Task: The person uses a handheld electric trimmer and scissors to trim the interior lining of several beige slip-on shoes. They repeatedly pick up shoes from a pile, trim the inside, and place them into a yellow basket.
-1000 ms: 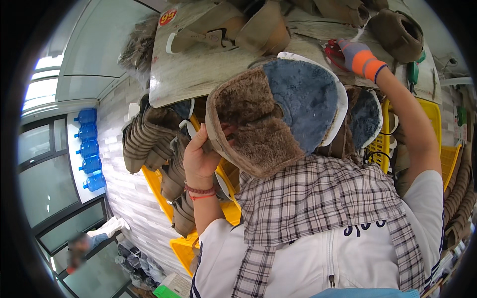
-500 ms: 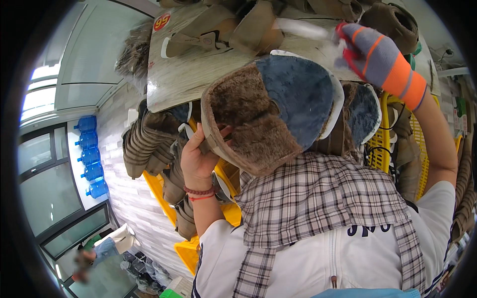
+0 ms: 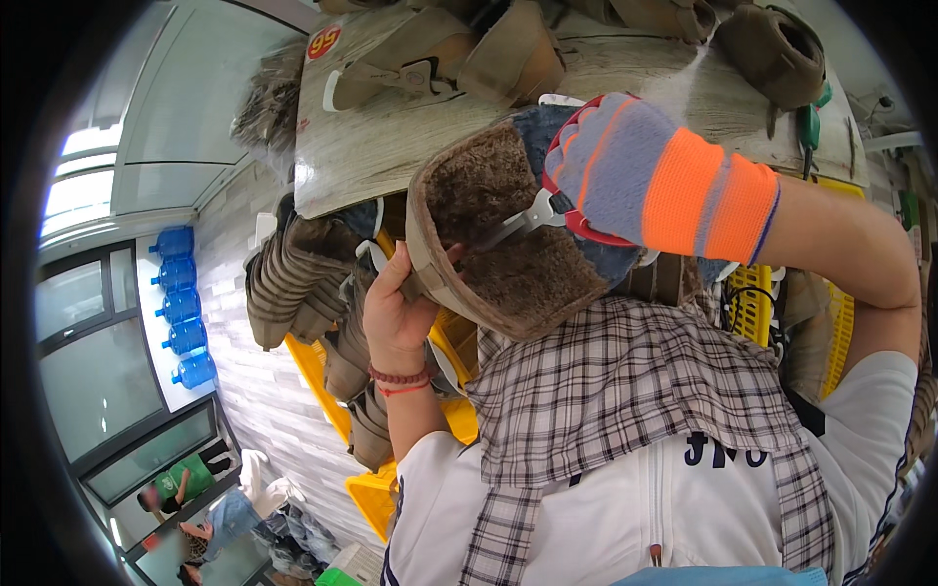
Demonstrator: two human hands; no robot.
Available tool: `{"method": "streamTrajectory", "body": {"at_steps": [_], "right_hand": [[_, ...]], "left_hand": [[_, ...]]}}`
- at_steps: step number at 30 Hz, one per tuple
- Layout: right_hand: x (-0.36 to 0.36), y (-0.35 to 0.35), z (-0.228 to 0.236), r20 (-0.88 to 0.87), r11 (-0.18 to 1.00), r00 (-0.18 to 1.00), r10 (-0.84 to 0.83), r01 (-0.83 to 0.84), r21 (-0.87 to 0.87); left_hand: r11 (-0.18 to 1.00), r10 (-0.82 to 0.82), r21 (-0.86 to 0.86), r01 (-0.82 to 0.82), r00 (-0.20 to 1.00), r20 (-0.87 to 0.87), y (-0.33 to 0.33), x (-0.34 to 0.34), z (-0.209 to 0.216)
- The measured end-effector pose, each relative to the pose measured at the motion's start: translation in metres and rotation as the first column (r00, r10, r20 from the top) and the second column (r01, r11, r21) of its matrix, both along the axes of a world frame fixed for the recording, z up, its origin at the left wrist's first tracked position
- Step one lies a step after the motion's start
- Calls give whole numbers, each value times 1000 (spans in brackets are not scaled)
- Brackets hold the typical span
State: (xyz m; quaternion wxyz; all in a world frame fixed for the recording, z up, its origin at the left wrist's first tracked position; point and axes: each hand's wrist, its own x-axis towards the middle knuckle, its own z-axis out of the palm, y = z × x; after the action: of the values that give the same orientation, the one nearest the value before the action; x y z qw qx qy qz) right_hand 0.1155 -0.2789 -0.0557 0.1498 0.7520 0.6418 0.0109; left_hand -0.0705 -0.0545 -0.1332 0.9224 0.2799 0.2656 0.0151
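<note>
My bare left hand (image 3: 401, 313) grips the left edge of a shoe upper (image 3: 484, 181), thumb outside and a fingertip showing inside. The upper's inside faces me, with brown fleece lining and a blue part toward the right. My right hand (image 3: 625, 171), in a grey and orange knit glove, is closed around red-handled scissors (image 3: 523, 223). Their metal blades reach over the fleece toward my left fingertips. Whether the blades touch the lining, I cannot tell. The glove covers much of the blue part.
Several brown uppers (image 3: 513, 59) lie on the worn wooden table (image 3: 376, 146). Stacked uppers (image 3: 293, 283) and yellow crates (image 3: 366, 503) stand at the left, another yellow crate (image 3: 750, 311) at the right. Blue water bottles (image 3: 181, 303) line the wall; other people (image 3: 195, 488) are at lower left.
My right hand has swung left and down with the scissors, from over the table to the fleece. My left hand keeps its hold, the upper nearly still. Another person in green shows at lower left.
</note>
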Motion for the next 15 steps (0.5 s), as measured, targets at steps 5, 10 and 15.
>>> {"method": "streamTrajectory", "body": {"at_steps": [5, 10, 15], "right_hand": [[-4, 0, -6, -19, 999, 1000, -13, 14, 37], [-2, 6, -11, 29, 989, 992, 119, -121, 88], [-7, 13, -7, -14, 1000, 1000, -13, 13, -12]], "left_hand": [[995, -88, 40, 86, 995, 51, 4, 1, -3], [996, -47, 75, 47, 999, 6, 2, -2, -5], [996, -83, 45, 81, 995, 60, 4, 1, -6]]}}
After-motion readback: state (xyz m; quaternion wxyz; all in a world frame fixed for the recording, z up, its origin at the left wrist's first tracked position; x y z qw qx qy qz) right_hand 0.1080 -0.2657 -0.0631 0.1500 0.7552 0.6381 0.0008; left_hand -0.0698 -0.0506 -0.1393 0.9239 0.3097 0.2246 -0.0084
